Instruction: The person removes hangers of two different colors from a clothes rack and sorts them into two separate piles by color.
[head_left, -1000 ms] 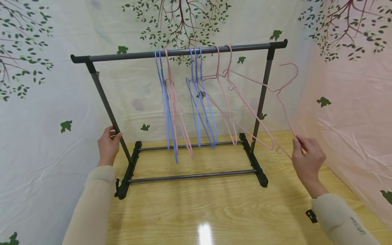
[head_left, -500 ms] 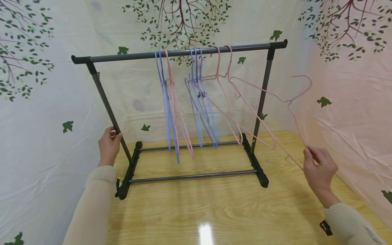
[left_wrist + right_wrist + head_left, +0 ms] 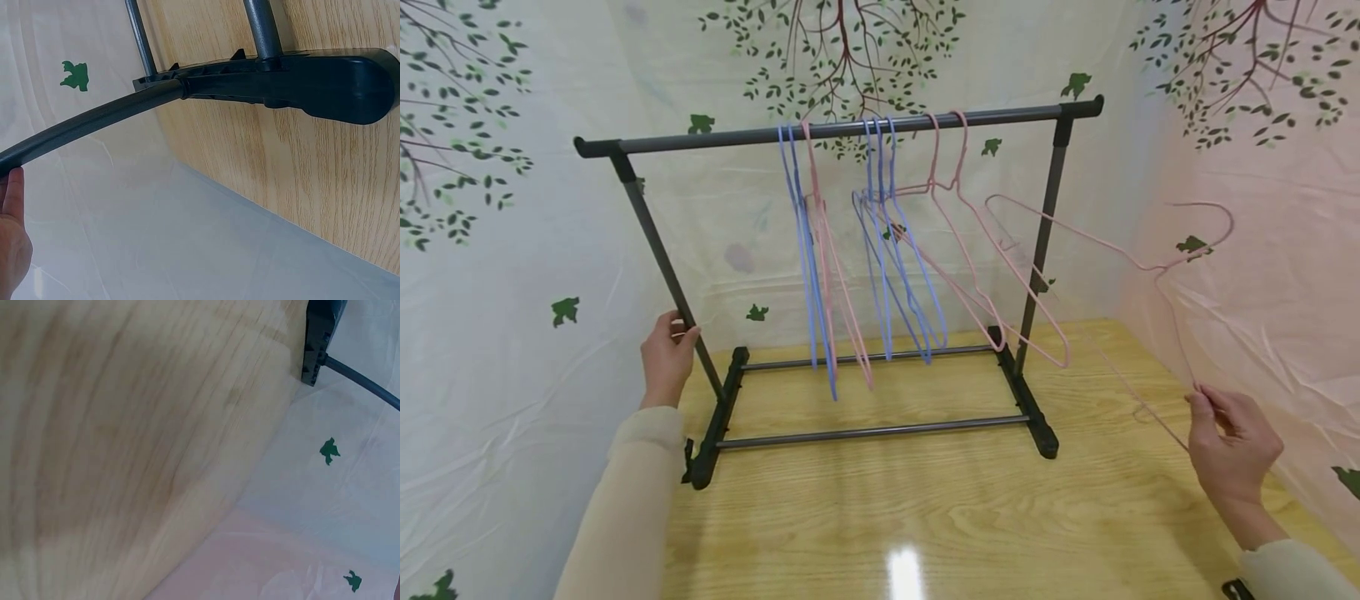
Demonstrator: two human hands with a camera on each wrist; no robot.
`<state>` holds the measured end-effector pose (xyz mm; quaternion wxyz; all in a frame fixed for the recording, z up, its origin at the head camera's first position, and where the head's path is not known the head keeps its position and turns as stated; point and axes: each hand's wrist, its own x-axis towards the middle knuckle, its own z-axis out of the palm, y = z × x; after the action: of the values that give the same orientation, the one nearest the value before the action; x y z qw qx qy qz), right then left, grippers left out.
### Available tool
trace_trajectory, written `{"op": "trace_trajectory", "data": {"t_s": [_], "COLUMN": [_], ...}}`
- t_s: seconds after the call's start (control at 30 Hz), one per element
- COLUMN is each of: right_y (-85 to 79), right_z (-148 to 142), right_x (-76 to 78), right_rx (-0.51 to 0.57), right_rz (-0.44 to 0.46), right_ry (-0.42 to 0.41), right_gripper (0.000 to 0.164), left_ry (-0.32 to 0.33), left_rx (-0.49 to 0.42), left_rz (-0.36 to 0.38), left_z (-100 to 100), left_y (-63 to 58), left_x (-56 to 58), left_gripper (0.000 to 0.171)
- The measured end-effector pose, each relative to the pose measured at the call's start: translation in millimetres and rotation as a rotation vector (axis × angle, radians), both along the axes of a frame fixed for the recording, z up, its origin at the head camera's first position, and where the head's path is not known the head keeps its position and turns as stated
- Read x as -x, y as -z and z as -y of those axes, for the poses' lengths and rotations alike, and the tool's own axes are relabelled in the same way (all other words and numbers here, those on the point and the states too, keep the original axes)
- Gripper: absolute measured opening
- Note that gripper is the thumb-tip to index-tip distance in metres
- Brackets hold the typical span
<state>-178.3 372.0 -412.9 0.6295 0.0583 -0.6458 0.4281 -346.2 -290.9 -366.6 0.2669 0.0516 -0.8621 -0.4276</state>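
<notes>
In the head view my left hand (image 3: 667,358) grips the left post (image 3: 658,242) of a dark metal garment rack low down, thumb in front and fingers behind. The left wrist view shows its fingers at the same post (image 3: 94,120). Off to the right of the rack, my right hand (image 3: 1234,442) pinches a pink clothes hanger (image 3: 1161,267) by one lower corner, its hook pointing up and away from the bar. Pink hangers (image 3: 935,154) and blue hangers (image 3: 881,162) hang from the top bar (image 3: 715,138). The right wrist view shows almost nothing of the hand.
The rack stands on a wood-grain table (image 3: 880,508), its black feet (image 3: 1037,433) joined by two low rods. Leaf-printed sheeting (image 3: 1285,275) encloses the table at the back and sides. One rack foot (image 3: 315,347) appears at the top of the right wrist view.
My right hand has moved right and down, drawing the pink hanger away from those on the bar. My left hand stays on the post.
</notes>
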Motion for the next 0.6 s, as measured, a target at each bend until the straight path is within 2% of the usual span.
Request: {"op": "trace_trajectory", "data": {"t_s": [0.17, 0.37, 0.43, 0.6], "right_y": [-0.9, 1.6, 3.8, 9.7], "right_z": [-6.6, -22.5, -27.6, -34.0], "right_x": [-11.7, -19.3, -19.5, -23.3], "right_rx": [0.068, 0.131, 0.167, 0.249], "right_rz": [-0.035, -0.082, -0.120, -0.148], "right_ry": [-0.007, 0.035, 0.008, -0.089], "right_gripper": [0.011, 0.012, 0.012, 0.013], "left_ry": [0.005, 0.007, 0.005, 0.008], "left_rx": [-0.003, -0.007, -0.006, -0.004], "left_rz": [0.011, 0.019, 0.025, 0.010], "left_z": [-0.4, -1.4, -0.9, -0.5], "left_y": [-1.2, -2.2, -1.5, 0.1], "left_x": [-1.4, -2.4, -1.7, 0.0], "left_gripper": [0.043, 0.044, 0.044, 0.043]}}
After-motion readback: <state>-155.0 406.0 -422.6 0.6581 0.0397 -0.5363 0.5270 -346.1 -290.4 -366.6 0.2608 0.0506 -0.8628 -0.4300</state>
